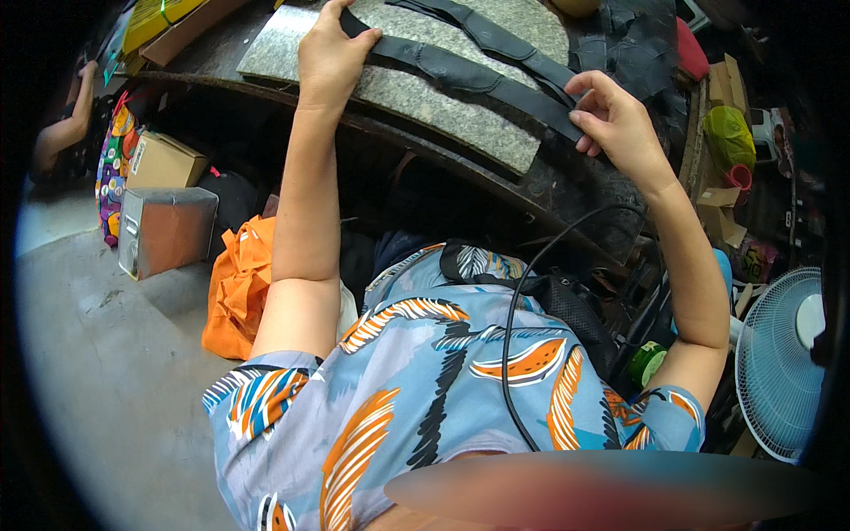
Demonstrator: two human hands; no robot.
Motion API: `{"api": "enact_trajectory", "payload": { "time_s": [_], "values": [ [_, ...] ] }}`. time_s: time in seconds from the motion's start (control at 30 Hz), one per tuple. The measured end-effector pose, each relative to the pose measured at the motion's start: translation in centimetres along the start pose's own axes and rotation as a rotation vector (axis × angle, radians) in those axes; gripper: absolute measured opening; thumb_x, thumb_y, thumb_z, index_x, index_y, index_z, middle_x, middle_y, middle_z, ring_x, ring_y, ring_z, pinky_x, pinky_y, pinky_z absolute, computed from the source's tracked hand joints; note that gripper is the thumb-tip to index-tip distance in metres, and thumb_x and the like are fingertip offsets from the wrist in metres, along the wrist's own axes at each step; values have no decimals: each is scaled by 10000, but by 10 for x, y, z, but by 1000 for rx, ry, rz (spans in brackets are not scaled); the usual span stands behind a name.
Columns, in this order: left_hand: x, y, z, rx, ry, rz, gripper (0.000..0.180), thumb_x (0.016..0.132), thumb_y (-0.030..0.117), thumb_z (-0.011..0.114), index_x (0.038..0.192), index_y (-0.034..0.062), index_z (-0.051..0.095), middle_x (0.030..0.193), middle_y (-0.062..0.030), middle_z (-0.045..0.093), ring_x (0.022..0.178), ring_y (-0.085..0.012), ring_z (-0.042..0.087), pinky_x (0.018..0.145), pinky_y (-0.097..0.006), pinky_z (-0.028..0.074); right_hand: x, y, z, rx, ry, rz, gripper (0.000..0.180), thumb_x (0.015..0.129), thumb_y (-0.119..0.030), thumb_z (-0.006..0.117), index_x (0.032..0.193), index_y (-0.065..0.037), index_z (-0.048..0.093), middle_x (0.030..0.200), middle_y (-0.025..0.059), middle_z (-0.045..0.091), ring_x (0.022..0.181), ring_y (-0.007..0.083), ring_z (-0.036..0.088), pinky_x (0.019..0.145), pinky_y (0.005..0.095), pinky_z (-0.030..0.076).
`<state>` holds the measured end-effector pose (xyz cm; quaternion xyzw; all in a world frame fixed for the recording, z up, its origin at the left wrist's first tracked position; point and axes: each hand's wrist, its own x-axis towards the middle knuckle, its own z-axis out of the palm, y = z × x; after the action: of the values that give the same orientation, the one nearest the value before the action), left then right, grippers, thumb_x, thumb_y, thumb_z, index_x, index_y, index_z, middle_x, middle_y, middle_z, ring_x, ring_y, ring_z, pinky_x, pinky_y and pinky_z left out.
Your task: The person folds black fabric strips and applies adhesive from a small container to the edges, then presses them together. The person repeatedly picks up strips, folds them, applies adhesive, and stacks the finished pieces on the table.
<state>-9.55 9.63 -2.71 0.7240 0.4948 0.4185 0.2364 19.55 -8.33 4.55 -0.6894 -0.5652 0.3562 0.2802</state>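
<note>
A long black leather-like strip (460, 78) with a wider, layered middle is stretched across a speckled grey stone slab (434, 124). Its left end is gripped by my left hand (335, 60), thumb against the strip. At the other end my right hand (618, 124) has curled fingers closed around the strip, partly hiding it. Just beyond lies a second black strip (500, 40) of similar shape, running roughly alongside and reaching close to my right fingers.
Black sheet material (633, 53) covers the dark table right of the slab. A black cable (567, 232) hangs before my body. A fan (781, 363) stands at right. Left are a metal tin (168, 232), a cardboard box (164, 161), orange cloth (239, 288) and another person's arm (75, 119).
</note>
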Motion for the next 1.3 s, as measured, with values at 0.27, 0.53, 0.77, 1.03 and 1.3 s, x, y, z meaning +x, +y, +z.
{"api": "enact_trajectory", "payload": {
  "time_s": [0.27,0.53,0.77,1.03,1.3],
  "values": [
    [-5,0,15,61,155,139,536,806,91,704,1314,77,535,1057,-239,663,992,-396,655,875,-420,510,-3,4,-8,-39,65,-13,193,896,-17,613,1083,-60,597,742,6,570,589,65,581,498,217,465],
    [46,27,53,364,321,502,468,807,190,757,1242,101,611,1085,-139,649,968,-267,630,819,-393,517,18,24,-30,-346,255,-174,242,878,-88,684,1103,-85,594,724,7,536,632,95,519,576,267,460],
    [-3,63,68,241,-345,823,309,787,235,770,1078,159,698,1077,-48,622,988,-259,578,856,-386,504,10,60,-70,-462,420,-175,272,869,-144,702,1110,-80,594,716,28,542,658,122,534,618,296,461],
    [9,65,93,382,-226,775,218,835,194,691,1053,193,706,1002,-19,647,978,-255,582,798,-387,488,34,99,-120,-343,517,116,358,905,-253,690,1177,-70,545,731,36,610,607,107,599,536,265,487],
    [8,58,103,446,-141,705,245,891,191,639,1130,192,693,1093,-20,656,1034,-263,582,842,-403,473,53,133,-97,-148,624,104,512,866,-241,737,1268,-56,479,725,34,619,567,107,607,505,242,469]
  ]
}}
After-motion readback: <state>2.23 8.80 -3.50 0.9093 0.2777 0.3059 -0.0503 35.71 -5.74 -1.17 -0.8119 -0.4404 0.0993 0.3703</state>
